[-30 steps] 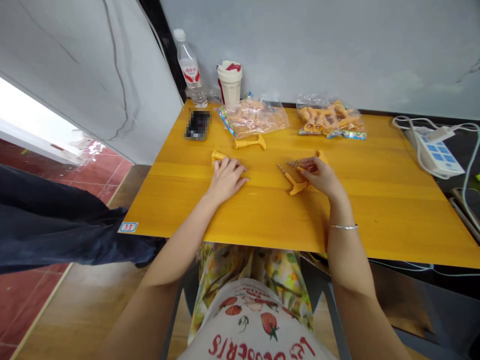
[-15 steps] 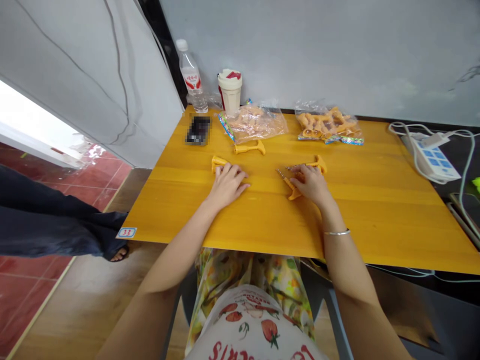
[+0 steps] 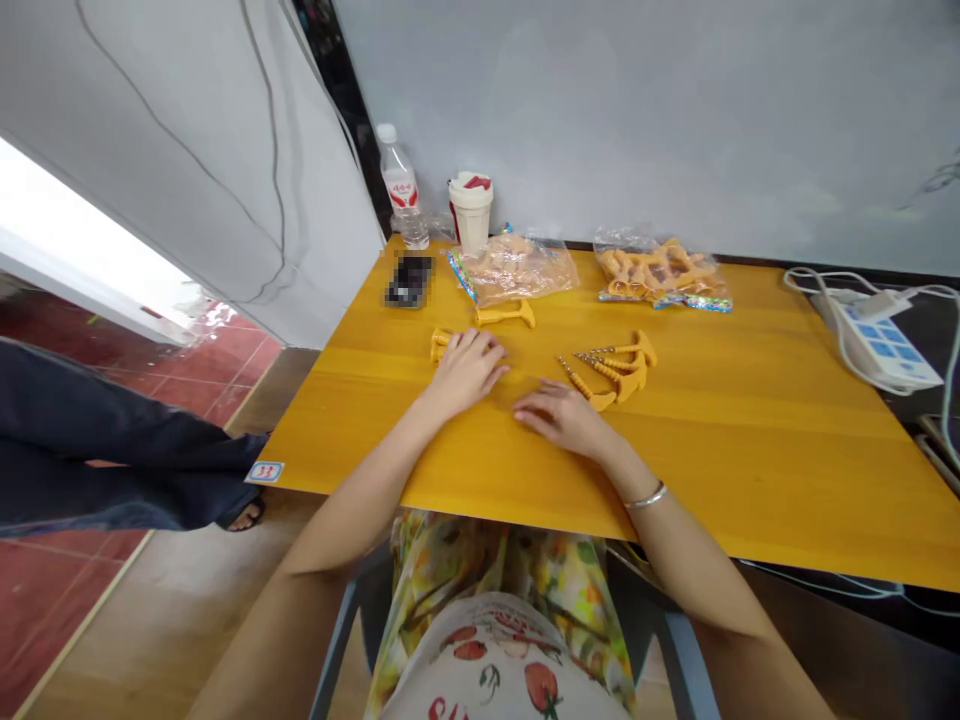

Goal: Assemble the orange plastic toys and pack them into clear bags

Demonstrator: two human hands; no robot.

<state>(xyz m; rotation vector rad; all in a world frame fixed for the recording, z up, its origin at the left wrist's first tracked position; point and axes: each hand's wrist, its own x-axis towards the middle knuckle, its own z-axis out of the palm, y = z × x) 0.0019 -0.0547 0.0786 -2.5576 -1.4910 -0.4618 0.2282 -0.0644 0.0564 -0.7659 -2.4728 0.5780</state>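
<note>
My left hand (image 3: 466,368) lies on the table with its fingers stretched and apart. It partly covers some yellow tubular pieces (image 3: 439,344), whose ends stick out on its left. My right hand (image 3: 562,415) is open in front of the table's middle, fingers stretched to the left and holding nothing. Beyond it, on the right, lie several yellow T-handled screws (image 3: 600,397) with spiral shafts and metal tips, fanned out and partly overlapping. Another yellow T-shaped piece (image 3: 506,315) lies just past my left hand, apart from it.
Two clear bags with orange-yellow pieces, a left bag (image 3: 517,272) and a right bag (image 3: 664,275), lie along the back. A bottle (image 3: 405,195), a white cup (image 3: 472,220) and a blurred phone (image 3: 409,281) stand back left. A power strip (image 3: 885,345) with cables sits right. A person's legs (image 3: 127,440) are at left.
My right hand has left the T-handled screws and moved left and nearer to me, so they lie uncovered. My left hand stays by the tubular pieces. The view has shifted slightly.
</note>
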